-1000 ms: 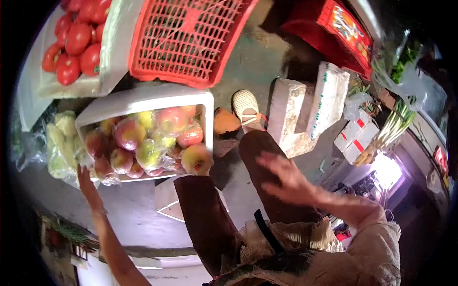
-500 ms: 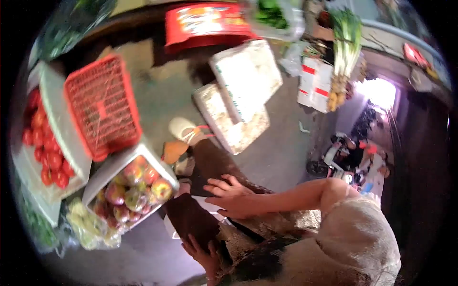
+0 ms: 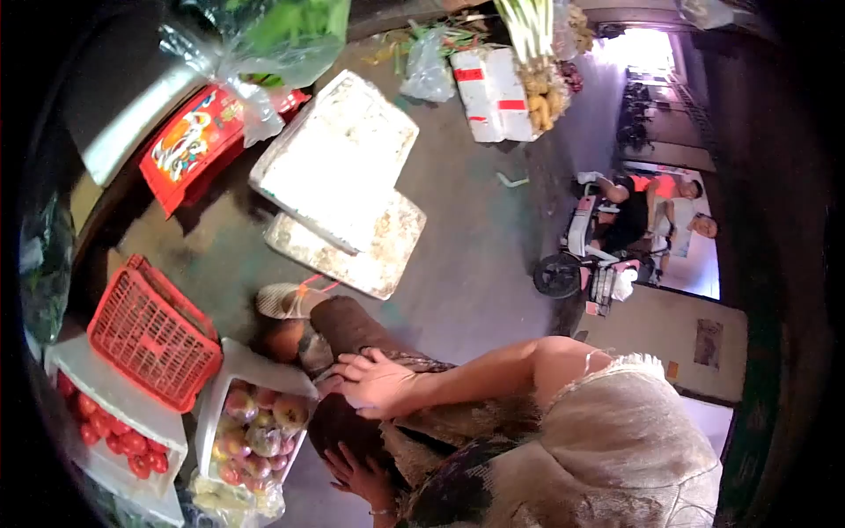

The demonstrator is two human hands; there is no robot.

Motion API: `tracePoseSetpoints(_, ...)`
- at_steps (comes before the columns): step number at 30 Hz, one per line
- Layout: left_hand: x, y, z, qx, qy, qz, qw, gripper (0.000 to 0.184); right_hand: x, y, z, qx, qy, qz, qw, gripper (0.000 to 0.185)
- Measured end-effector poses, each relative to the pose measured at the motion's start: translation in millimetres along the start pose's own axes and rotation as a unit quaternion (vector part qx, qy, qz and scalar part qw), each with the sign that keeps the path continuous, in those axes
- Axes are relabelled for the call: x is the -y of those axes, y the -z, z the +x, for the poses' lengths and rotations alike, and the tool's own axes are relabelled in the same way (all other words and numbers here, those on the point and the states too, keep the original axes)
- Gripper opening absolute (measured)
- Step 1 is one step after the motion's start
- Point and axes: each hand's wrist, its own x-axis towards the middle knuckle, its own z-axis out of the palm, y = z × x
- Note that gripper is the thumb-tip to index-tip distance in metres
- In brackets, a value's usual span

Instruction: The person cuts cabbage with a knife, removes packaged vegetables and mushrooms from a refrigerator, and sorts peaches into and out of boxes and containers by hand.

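Observation:
My right hand [image 3: 378,383] lies on my dark trouser leg near the knee, fingers spread, holding nothing. Lower down, my left hand [image 3: 359,480] rests on the other knee [image 3: 339,427], its fingers apart and also with nothing in them; a bracelet shows at that wrist. Closest to the hands is a white foam box [image 3: 209,421] of apples [image 3: 255,440], some under clear wrapping. My foot wears a light woven shoe [image 3: 283,300] on the floor beyond the knees.
A red plastic basket [image 3: 157,334] leans by a foam box of tomatoes [image 3: 123,440]. Foam lids [image 3: 339,158] lie stacked on the floor. A red printed box [image 3: 195,145], leeks [image 3: 528,31] and a white carton [image 3: 493,92] stand around. Two people are with a scooter [image 3: 576,238] in the passage.
The view has swung, so the foam lids, carton and basket sit farther left. My right hand appears lower and farther left, still on the leg. The scooter and people show more clearly.

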Motion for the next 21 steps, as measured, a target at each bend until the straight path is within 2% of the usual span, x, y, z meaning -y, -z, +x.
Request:
tracePoseSetpoints(1, 1, -6, 1, 0.000, 0.017, 0.009, 1.000, 0.068, -6, -8, 3, -0.049, -0.014, 0.000, 0.999, 0.058)
tracePoseSetpoints(3, 5, -7, 4, 0.007, -0.052, 0.031, 0.998, 0.065, -9, 3, 7, -0.023, -0.061, 0.014, 0.998, 0.064)
tracePoseSetpoints(5, -2, 4, 2, 0.022, -0.014, 0.033, 0.999, 0.063, -16, 22, 22, -0.031, -0.114, 0.072, 0.990, 0.071)
tracePoseSetpoints(7, -3, 7, 3, 0.014, -0.062, 0.021, 0.998, 0.061, -43, 15, 46, -0.127, -0.135, 0.079, 0.979, 0.079)
tracePoseSetpoints(8, -14, 16, 8, 0.059, -0.016, 0.012, 0.998, 0.060, -58, 19, 60, -0.169, -0.149, 0.070, 0.972, 0.080)
tracePoseSetpoints(11, -17, 16, 9, 0.061, -0.029, 0.034, 0.997, 0.059, -101, 35, 94, -0.250, -0.212, 0.041, 0.944, 0.084)
tracePoseSetpoints(15, -31, 25, 9, 0.068, -0.022, 0.055, 0.996, 0.059, -162, 56, 126, -0.268, -0.296, -0.035, 0.916, 0.078)
tracePoseSetpoints(18, -32, 29, 9, 0.073, -0.028, 0.051, 0.996, 0.058, -193, 72, 135, -0.251, -0.337, -0.024, 0.907, 0.070)
tracePoseSetpoints(20, -35, 32, 11, 0.071, -0.021, 0.042, 0.996, 0.058, -208, 82, 141, -0.156, -0.387, 0.000, 0.909, 0.051)
tracePoseSetpoints(21, -36, 32, 11, 0.066, -0.017, 0.031, 0.997, 0.058, -219, 80, 144, -0.151, -0.386, 0.002, 0.910, 0.051)
